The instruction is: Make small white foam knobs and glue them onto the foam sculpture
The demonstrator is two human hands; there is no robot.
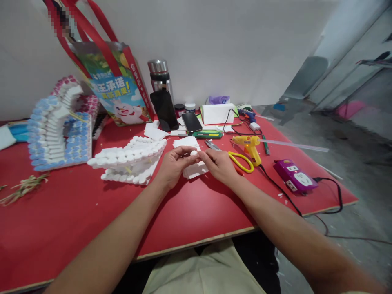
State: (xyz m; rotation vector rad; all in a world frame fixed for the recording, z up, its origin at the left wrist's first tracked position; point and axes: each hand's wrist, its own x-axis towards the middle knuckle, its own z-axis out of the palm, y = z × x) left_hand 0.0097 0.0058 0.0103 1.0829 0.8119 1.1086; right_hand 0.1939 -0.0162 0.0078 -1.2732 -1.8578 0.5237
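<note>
Both my hands meet over the middle of the red table (76, 212). My left hand (173, 164) and my right hand (218, 164) pinch a small white round foam piece (194, 153) between their fingertips. Under the hands lies a stack of white foam sheets (192, 169). Just left of my left hand stands a white model (131, 161) built of many round foam pieces. More white sheets (185, 141) lie behind the hands.
A yellow glue gun (249, 145), yellow-handled scissors (241, 161) and a purple power strip (294, 175) lie to the right. A blue-and-white foam model (58, 134), a shopping bag (116, 94), a steel flask (159, 79), a phone (191, 121) and a white box (218, 113) stand behind.
</note>
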